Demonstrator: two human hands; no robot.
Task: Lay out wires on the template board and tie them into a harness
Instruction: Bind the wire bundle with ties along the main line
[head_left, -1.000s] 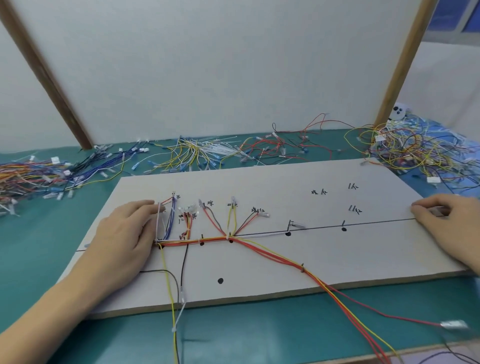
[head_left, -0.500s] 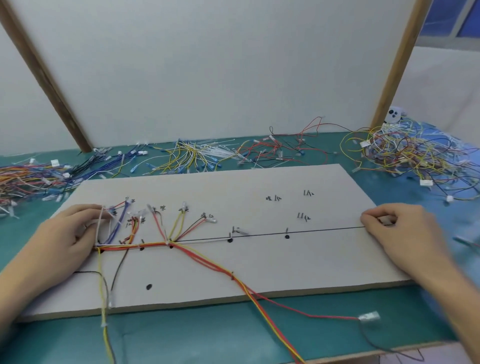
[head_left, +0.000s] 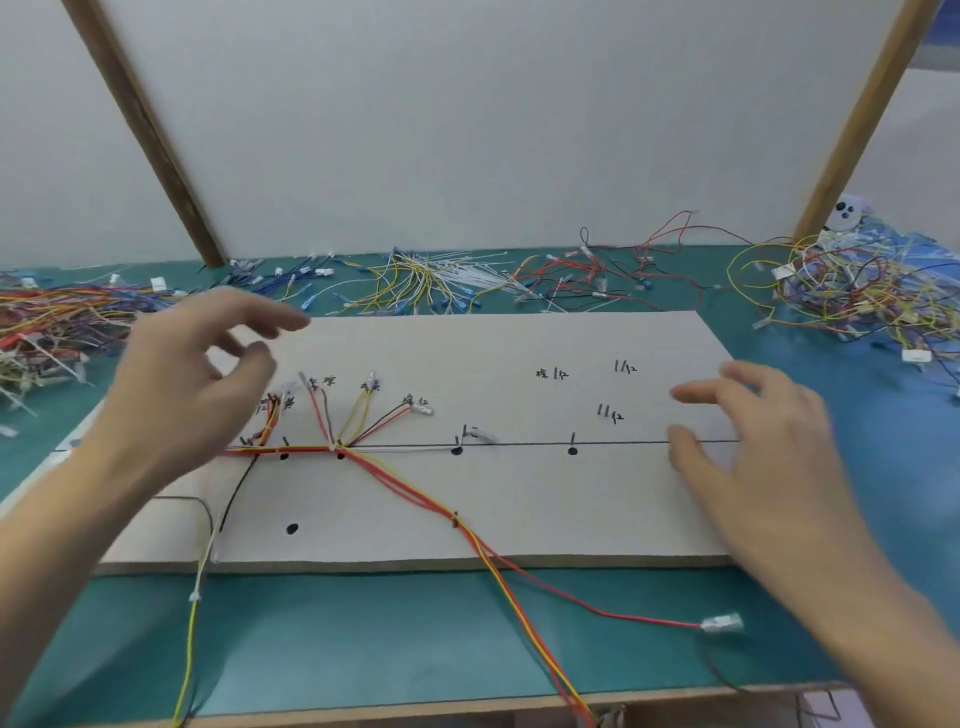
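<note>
Harness: a bundle of red, orange and yellow wires (head_left: 306, 450) lay along the black line drawn on the template board (head_left: 519, 499), on its left half; short branches fanned up from it toward handwritten labels, each ending in a small clear connector.
Trailing wires: from a junction near the middle dot, a red-and-yellow group (head_left: 467, 535) ran diagonally off the near edge of the board and over the desk edge; one red wire split off to a clear connector (head_left: 722, 622) lying on the desk; a yellow wire (head_left: 188, 649) hung off the near left.
Board: pale, flat on the desk, marked with black dots, short ticks and handwritten characters; its right half was bare of wires.
Left hand: the left hand (head_left: 182, 395) hovered above the left end of the harness, grip open, fingers spread and blurred, holding nothing.
Right hand: the right hand (head_left: 753, 441) hovered over the right end of the board, grip open, fingers loosely curved, holding nothing.
Desk: a teal desk (head_left: 363, 634) with a wooden front edge.
Loose stock: heaps of coloured wires (head_left: 857, 291) and white cable ties (head_left: 467, 275) lay along the far side.
Room: a white panel (head_left: 467, 130) stood behind, framed by two slanted wooden posts.
</note>
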